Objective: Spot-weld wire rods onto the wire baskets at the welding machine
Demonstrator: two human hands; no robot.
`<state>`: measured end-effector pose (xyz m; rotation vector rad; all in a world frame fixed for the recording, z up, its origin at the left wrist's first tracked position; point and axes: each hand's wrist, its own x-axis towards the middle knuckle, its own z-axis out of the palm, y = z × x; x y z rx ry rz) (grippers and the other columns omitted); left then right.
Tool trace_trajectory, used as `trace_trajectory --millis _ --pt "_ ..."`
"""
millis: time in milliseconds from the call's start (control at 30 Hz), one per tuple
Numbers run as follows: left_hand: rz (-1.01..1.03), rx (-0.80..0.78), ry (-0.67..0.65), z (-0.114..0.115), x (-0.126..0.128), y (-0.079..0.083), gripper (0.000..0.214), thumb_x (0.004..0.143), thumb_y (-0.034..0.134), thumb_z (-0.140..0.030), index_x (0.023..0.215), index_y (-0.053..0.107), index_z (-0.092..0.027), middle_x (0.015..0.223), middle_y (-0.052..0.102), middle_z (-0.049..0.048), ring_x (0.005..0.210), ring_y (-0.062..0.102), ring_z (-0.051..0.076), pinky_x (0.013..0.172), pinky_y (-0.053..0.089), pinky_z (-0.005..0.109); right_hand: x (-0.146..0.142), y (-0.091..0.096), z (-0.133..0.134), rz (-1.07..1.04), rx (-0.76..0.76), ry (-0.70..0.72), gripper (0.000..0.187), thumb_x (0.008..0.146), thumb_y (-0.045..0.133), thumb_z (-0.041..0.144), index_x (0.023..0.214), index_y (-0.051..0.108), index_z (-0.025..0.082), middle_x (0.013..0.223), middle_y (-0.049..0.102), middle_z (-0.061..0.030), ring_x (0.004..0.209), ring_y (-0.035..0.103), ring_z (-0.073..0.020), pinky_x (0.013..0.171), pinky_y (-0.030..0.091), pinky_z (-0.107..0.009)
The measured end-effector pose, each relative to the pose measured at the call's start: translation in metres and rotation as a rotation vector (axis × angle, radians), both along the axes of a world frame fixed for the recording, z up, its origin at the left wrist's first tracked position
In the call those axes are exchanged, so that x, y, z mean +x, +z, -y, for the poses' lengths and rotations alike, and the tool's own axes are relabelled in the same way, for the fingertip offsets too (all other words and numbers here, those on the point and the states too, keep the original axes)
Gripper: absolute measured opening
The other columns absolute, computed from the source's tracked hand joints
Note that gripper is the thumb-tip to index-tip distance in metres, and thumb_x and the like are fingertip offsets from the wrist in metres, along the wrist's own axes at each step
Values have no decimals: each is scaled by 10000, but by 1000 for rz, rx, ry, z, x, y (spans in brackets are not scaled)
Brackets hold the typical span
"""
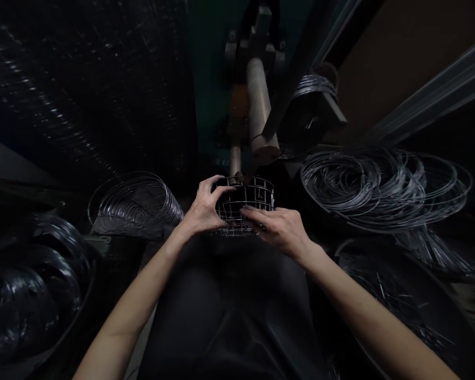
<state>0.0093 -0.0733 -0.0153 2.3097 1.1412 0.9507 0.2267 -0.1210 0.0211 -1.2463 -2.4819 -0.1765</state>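
Observation:
A small round wire basket (257,196) with a grid of metal wires is held between my two hands, just below the arms of a machine. My left hand (208,208) grips its left side, thumb and fingers curved around the rim and wall. On the near right side, my right hand (277,227) has its fingers pressed against the wires. The lower machine electrode arm (236,161) ends right behind the basket's far rim; whether they touch I cannot tell. Above it, the thick upper cylinder (261,108) points down toward me.
Wire rings (134,203) stand in a row at left, with coiled wire bundles (19,295) lower down. At right, a pile of wire hoops (380,184) fills a wide container. Below it, a dark tub (404,301) holds short wire pieces.

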Motion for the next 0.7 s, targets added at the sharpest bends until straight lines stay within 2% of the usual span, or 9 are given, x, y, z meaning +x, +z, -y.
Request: trace_trajectory --millis 133,300,500,600,700 --pt "-13 -44 -13 -5 -1 2 838 485 905 -400 1215 528 -236 1365 362 125 1282 354 349 1067 368 524 0 1 -3 5 -8 -13 255 918 531 324 1122 684 302 1058 717 32 682 691 -131 553 423 -248" --pt "-24 -92 -12 -7 -3 9 836 475 898 -449 1201 543 -236 1344 386 115 1270 373 337 1068 375 511 -3 5 -2 2 -114 -70 270 911 550 335 1154 667 323 1037 728 38 734 693 -136 549 403 -233" --pt "-10 -149 8 -32 -2 12 859 448 912 -436 1197 548 -226 1317 408 108 1257 393 326 1071 379 498 -8 5 -23 -92 -118 -187 241 893 585 344 1111 686 334 923 753 32 733 693 -151 540 409 -227" --pt "-11 -132 11 -41 -2 11 860 440 914 -437 1189 549 -224 1318 402 110 1267 382 329 1077 365 503 -6 3 -27 -204 -106 -174 233 886 596 323 1101 683 298 982 740 4 807 683 -155 600 444 -224" --pt "-6 -98 9 -43 -1 10 849 446 908 -457 1180 551 -224 1310 407 107 1272 374 326 1080 356 504 -4 1 -22 -302 -74 -226 168 887 586 332 969 709 251 955 704 -31 794 652 -152 638 452 -231"
